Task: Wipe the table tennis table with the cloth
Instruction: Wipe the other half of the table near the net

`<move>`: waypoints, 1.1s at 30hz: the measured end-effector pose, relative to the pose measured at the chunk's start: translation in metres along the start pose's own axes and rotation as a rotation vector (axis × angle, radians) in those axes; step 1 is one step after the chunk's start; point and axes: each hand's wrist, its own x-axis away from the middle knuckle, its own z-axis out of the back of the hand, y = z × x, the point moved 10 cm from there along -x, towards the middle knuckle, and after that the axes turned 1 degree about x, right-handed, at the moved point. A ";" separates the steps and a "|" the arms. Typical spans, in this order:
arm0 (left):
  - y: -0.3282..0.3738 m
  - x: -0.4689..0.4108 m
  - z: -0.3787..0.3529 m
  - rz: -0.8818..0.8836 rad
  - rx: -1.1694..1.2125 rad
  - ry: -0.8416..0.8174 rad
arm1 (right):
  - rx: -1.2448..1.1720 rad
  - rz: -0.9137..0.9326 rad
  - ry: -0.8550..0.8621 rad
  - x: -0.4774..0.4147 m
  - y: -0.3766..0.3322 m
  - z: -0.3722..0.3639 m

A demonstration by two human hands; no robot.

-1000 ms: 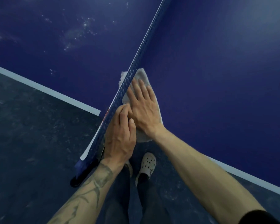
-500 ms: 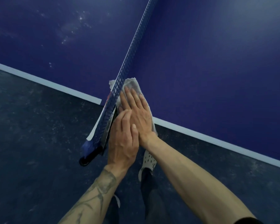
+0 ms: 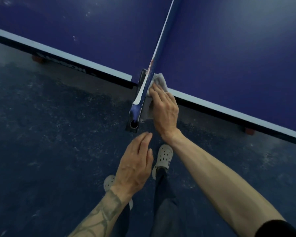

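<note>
Right hand (image 3: 164, 110): flat, palm down, fingers extended and close together, pressing a white cloth (image 3: 159, 81) at the near edge of the table tennis table (image 3: 229, 48); nothing gripped, the cloth is pinned under fingers and palm. Cloth is soft, nubbly terry-like fabric, crumpled into an irregular wad; its upper part lies on the blue surface and white edge line, a paler flap hangs over the edge beneath the palm. It sits just beside the net (image 3: 162, 36), on the right side of it. Left hand (image 3: 135, 165): open, fingers straight and loosely together, empty, in the air below the net post (image 3: 135, 115), apart from table and cloth; tattooed forearm. Net: thin blue mesh band with white top tape, seen almost edge-on, running diagonally up. Post is a dark metal clamp bracket with a round tube opening at its lower end. Tabletop: smooth matte dark blue, with pale specks on the left half. Floor (image 3: 50, 134): dark blue, mottled, scuffed. Perforated pale clog shoes (image 3: 163, 157) under dark trousers.
</note>
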 end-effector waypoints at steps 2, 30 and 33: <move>-0.016 0.018 0.005 0.017 -0.023 -0.032 | 0.000 -0.016 -0.046 0.026 -0.006 -0.003; -0.084 -0.068 0.262 0.106 -0.316 -0.025 | -0.246 -0.208 -0.278 -0.048 -0.222 0.031; -0.075 -0.113 0.279 0.081 -0.328 -0.008 | -0.247 -0.235 -0.238 -0.087 -0.210 0.034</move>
